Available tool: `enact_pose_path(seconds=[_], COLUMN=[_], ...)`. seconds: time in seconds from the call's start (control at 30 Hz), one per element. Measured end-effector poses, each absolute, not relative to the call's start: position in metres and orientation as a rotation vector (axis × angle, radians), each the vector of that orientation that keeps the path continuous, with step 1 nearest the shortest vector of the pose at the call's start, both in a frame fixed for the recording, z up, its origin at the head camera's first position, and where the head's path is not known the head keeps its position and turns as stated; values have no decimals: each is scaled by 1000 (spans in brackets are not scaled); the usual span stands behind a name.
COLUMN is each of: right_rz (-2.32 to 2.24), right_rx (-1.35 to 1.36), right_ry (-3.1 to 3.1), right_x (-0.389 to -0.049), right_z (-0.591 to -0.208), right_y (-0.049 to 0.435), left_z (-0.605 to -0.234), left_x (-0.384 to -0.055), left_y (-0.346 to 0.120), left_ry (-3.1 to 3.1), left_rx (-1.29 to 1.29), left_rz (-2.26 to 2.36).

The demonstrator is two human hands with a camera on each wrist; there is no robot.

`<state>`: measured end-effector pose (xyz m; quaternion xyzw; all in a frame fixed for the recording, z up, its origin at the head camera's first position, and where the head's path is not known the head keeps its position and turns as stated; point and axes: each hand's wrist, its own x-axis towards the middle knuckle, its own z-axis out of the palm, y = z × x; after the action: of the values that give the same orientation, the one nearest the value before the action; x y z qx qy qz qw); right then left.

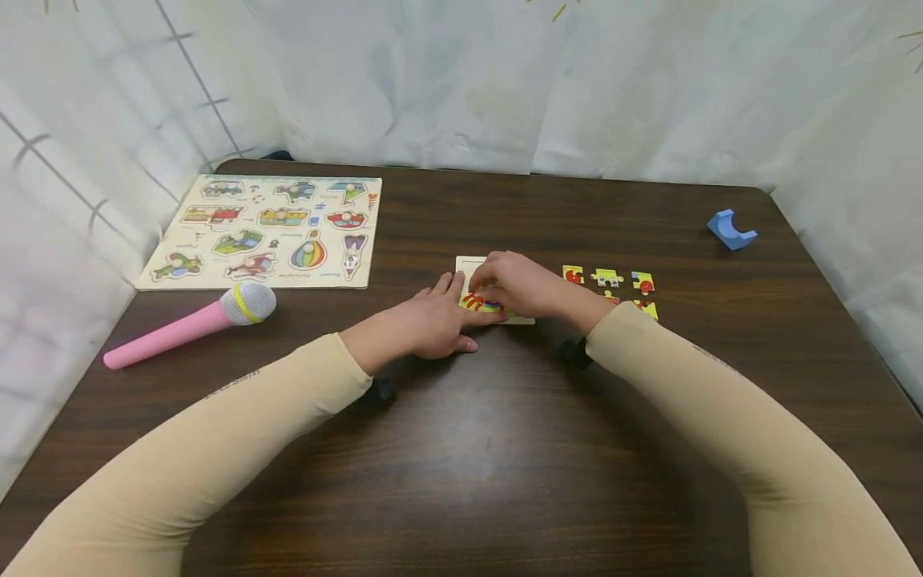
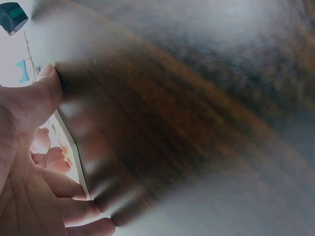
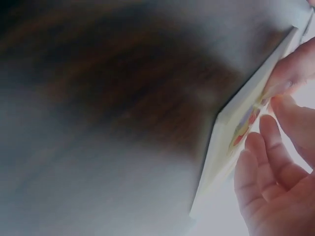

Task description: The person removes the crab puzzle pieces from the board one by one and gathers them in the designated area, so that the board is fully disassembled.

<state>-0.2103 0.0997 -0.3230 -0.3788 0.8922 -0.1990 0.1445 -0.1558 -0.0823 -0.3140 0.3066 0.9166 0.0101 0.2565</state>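
A small jigsaw board (image 1: pixel 524 320) with a pale frame lies on the table, both hands at it. My left hand (image 1: pixel 436 320) rests at its left and near edges, fingers straight, the index finger stretched along the near side. From the right, my right hand (image 1: pixel 522 284) reaches over the board with curled fingers. Its thumb (image 3: pixel 293 115) and index finger come together at a jigsaw piece, which the fingertips mostly hide. Yellow, red-striped pieces (image 1: pixel 472 302) show in the frame below them. In the left wrist view the left hand (image 2: pixel 29 162) lies by the board's edge.
Several loose yellow jigsaw pieces (image 1: pixel 607 278) lie right of the board, some partly behind the right forearm. A vehicle peg puzzle (image 1: pixel 284 240) is at the back left, with a pink toy microphone (image 1: pixel 191 324) before it. A blue arch block (image 1: pixel 731 230) stands at the back right.
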Motion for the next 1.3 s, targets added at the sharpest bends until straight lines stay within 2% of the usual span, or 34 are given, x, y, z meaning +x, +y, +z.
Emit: enact_pose_path(seconds=[0.2,0.77,1.3], right_rz=[-689,-883,-845], right_rx=[-883,-835,-608], right_ry=[2512,2530,2694], right_x=[-213,-206,-198], right_z=[-321,-317,-307], right_y=[98,102,195], left_z=[-315,-313,-316], left_x=[-156,-156,-155], left_y=[-83,-82,-81], left_ry=[2485,2474,2500], left_rx=[838,814,769], left_rz=[26,13,35])
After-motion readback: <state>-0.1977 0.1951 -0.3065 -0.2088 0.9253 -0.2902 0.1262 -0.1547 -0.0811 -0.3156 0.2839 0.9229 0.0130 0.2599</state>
